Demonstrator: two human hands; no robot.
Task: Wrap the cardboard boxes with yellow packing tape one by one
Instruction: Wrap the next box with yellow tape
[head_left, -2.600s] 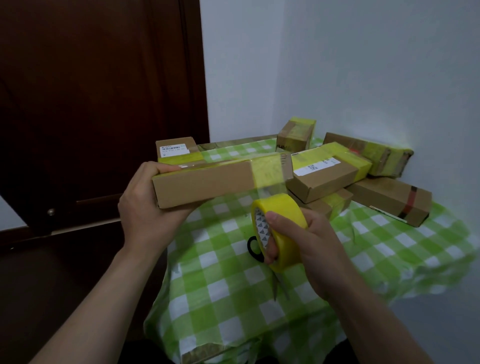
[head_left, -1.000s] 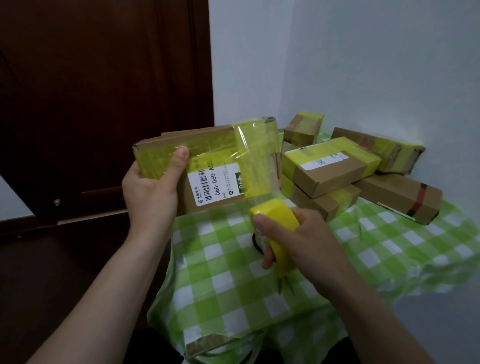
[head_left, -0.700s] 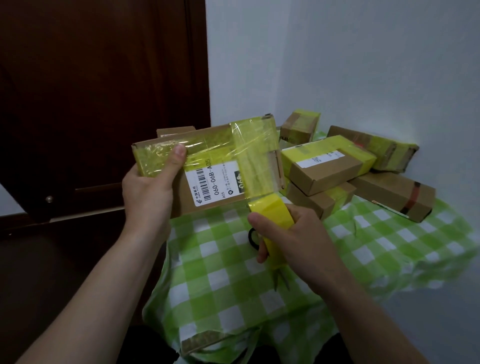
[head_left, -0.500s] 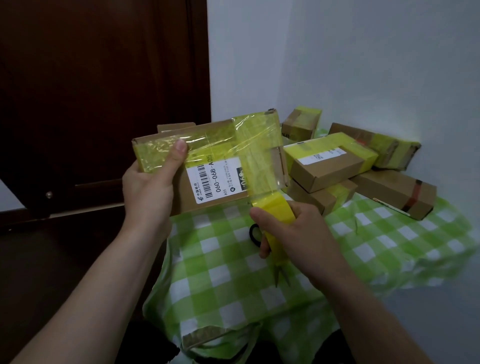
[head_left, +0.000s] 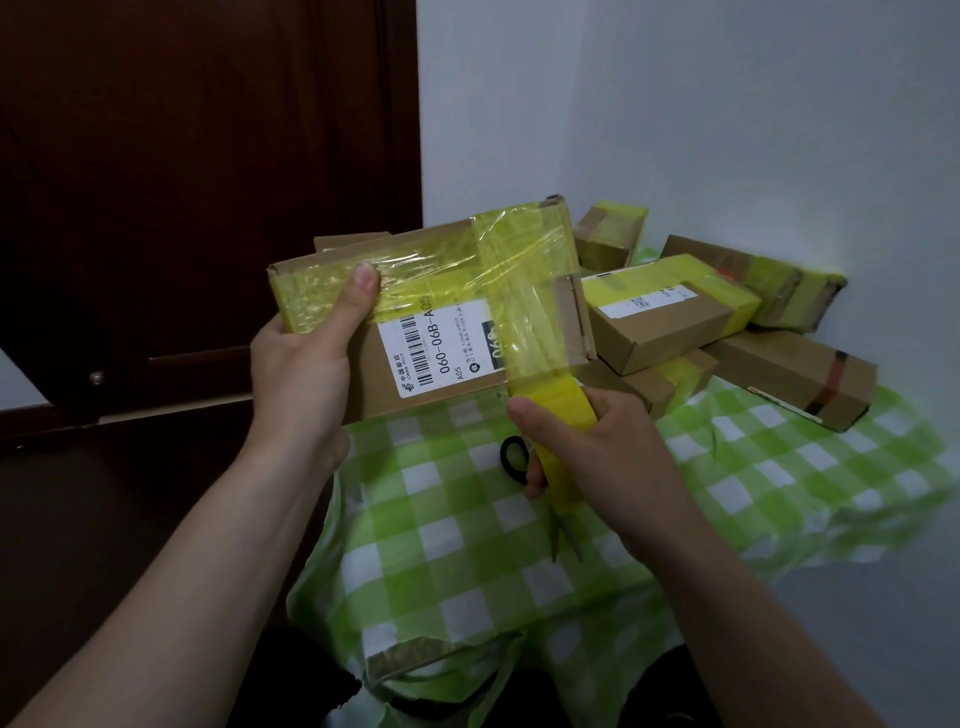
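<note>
**Fig.** Flat brown cardboard box with white label (head_left: 415, 332) was held above near edge of green-checked cloth-covered table (head_left: 779, 493). Left hand (head_left: 301, 374) gripped box's end, thumb pressed on taped face. Right hand (head_left: 597, 457), just above table, was curled round yellow packing tape roll (head_left: 558, 410), strip stretched taut to box. Black-handled scissors (head_left: 505, 457) apparently hung from same hand; view poor. Risk: a skewed or slack pull would wrinkle strip, and dangling blades might snag it.

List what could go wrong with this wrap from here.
The stretched tape strip looks wrinkled, so it may stick creased. It crosses the shipping label; another turn could hide the barcode. The left hand holds the box at one end only, so the right hand pulling the tape roll might twist it loose.
</note>
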